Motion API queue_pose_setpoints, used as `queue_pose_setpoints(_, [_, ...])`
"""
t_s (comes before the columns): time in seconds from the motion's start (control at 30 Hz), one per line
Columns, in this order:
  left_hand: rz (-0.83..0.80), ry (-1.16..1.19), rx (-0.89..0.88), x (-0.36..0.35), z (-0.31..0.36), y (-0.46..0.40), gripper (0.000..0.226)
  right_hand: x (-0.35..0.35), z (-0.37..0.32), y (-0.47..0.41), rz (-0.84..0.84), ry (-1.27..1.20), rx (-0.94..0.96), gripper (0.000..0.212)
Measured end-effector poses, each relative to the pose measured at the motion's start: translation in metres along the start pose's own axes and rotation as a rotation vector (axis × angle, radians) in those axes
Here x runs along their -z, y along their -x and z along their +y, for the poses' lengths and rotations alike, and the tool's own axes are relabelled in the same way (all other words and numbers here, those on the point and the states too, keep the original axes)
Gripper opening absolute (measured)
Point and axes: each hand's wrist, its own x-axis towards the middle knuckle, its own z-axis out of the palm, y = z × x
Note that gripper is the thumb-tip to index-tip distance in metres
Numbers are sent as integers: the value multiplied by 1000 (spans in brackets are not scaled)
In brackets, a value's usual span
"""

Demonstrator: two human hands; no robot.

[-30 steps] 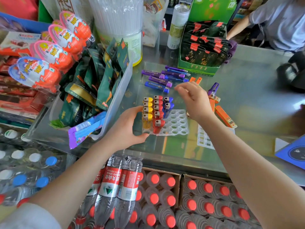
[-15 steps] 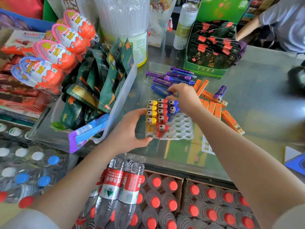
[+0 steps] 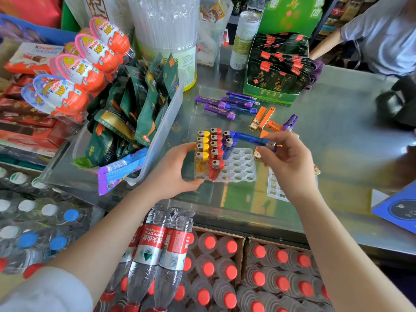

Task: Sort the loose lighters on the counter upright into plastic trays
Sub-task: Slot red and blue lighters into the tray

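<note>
While the blue lighter lay level above the tray, pinched in the right hand, the left hand gripped the tray's edge. Turning it upright, metal head uppermost, should seat it beside the blue column.

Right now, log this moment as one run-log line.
left hand: steadies tray | right hand: holds blue lighter sideways | step: insert upright, pending
</note>
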Motion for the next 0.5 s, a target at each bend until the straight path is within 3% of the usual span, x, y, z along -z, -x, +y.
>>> queue_pose_setpoints(0.2, [8, -4, 7, 0, 1, 2, 72, -4, 12, 10, 74, -104, -26, 26])
queue_pose_setpoints(0.33, [2, -3, 17, 0, 1, 2, 72, -14, 19, 13, -40, -49, -2, 30])
queue_pose_setpoints(0.5, [2, 10, 3, 1, 3, 2, 68, -25, 19, 9, -196, 80, 47, 18])
